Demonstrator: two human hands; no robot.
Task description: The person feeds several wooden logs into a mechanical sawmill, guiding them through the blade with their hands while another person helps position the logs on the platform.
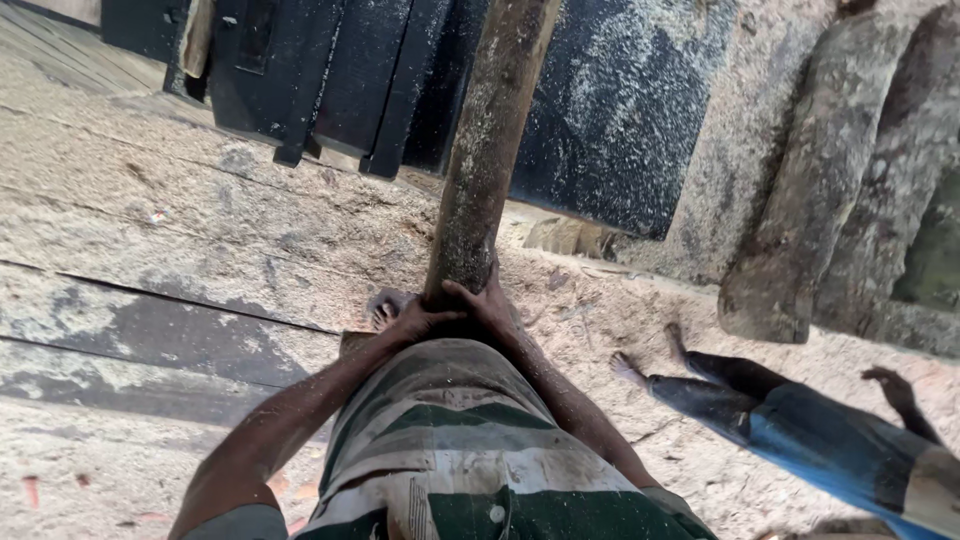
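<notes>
Right now both hands, left hand [415, 318] and right hand [492, 305], are wrapping their grip around the sawdust-coated log's [485, 150] near end, which is risking slipping onto the bare foot [384, 307] below.

Log [490, 140] top cut off; co-worker [800, 420] mostly out of frame.

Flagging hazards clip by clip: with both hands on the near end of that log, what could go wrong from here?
1. The log is coated in sawdust, so the left hand and right hand may slip on it.
2. A bare foot sits just beside the log's near end; a dropped end could land on it.
3. Another person's legs are close on the right, on sawdust-covered ground that may give poor footing.
</notes>
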